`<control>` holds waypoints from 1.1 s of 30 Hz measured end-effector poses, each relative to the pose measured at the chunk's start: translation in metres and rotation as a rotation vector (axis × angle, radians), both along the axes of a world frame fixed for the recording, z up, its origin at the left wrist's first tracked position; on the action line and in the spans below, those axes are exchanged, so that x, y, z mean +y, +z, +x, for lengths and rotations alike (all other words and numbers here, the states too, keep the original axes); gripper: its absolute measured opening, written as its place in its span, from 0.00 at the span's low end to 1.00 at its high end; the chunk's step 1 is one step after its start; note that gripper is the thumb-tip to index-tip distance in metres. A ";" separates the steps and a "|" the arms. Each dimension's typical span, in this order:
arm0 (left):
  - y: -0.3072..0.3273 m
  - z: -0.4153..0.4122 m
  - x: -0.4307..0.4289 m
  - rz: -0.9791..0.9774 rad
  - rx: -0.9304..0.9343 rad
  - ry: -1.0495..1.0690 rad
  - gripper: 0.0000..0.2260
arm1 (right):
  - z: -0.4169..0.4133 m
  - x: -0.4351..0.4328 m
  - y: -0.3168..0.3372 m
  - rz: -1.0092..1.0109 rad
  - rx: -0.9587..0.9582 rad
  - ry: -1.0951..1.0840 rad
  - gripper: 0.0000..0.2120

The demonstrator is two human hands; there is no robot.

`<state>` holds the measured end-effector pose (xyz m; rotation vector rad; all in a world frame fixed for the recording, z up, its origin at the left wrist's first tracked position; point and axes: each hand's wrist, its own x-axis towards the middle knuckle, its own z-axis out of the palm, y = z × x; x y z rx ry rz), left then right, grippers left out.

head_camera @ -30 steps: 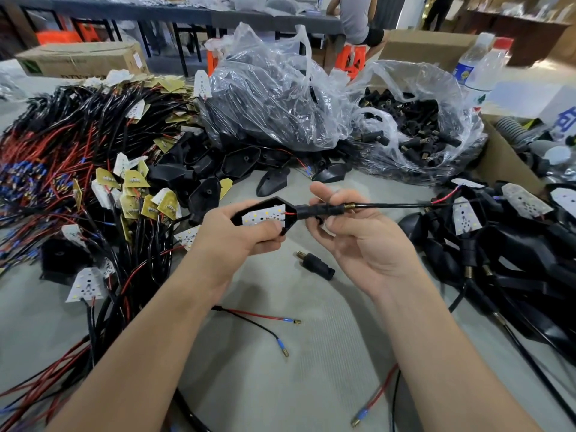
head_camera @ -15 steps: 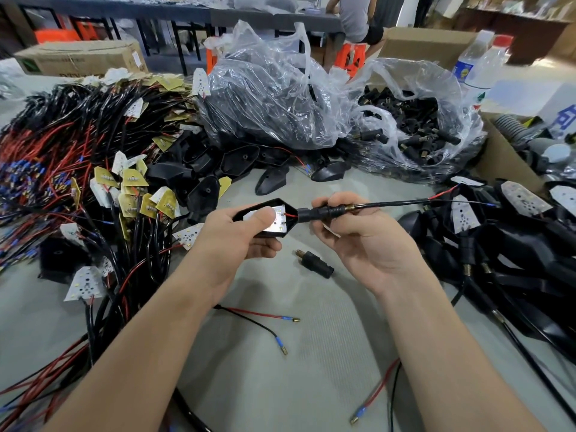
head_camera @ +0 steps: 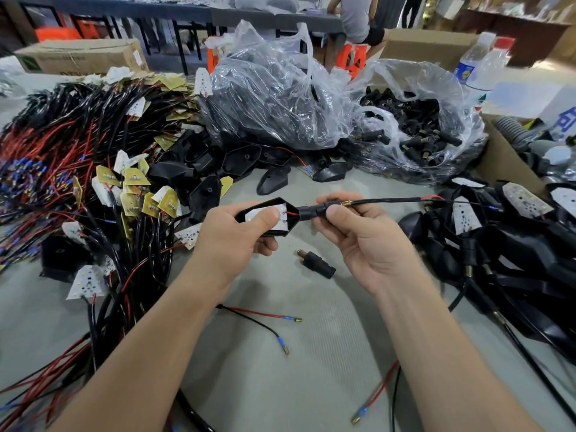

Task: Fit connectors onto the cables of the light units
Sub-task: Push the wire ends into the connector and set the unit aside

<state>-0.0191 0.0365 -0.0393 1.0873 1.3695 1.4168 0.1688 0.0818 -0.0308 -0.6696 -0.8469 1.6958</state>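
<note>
One light unit [head_camera: 284, 222] with connector [head_camera: 311, 212] at its tip, held above the worktop [head_camera: 280, 385].
Black pointed housing, white LED board; left hand [head_camera: 237, 235] grips it, thumb pressed on the board. Black connector with brass spring collar, pinched between thumb and fingers of right hand [head_camera: 367, 244]. Black cable [head_camera: 389, 201] runs right, its end lost among piled units. Much of the board is hidden under the thumb.
</note>
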 end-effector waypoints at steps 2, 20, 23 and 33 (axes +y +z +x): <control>0.000 0.000 0.000 0.004 0.039 0.013 0.04 | -0.001 -0.001 -0.001 -0.002 -0.024 -0.018 0.11; 0.016 -0.001 -0.003 -0.111 -0.504 -0.233 0.13 | -0.011 -0.015 0.013 0.173 -0.272 -0.211 0.10; 0.017 -0.004 -0.004 -0.082 -0.525 -0.263 0.12 | -0.008 -0.017 0.023 0.291 -0.326 -0.203 0.09; 0.023 0.001 -0.003 -0.101 -0.564 -0.112 0.11 | 0.020 -0.052 0.089 0.599 -1.108 -0.124 0.06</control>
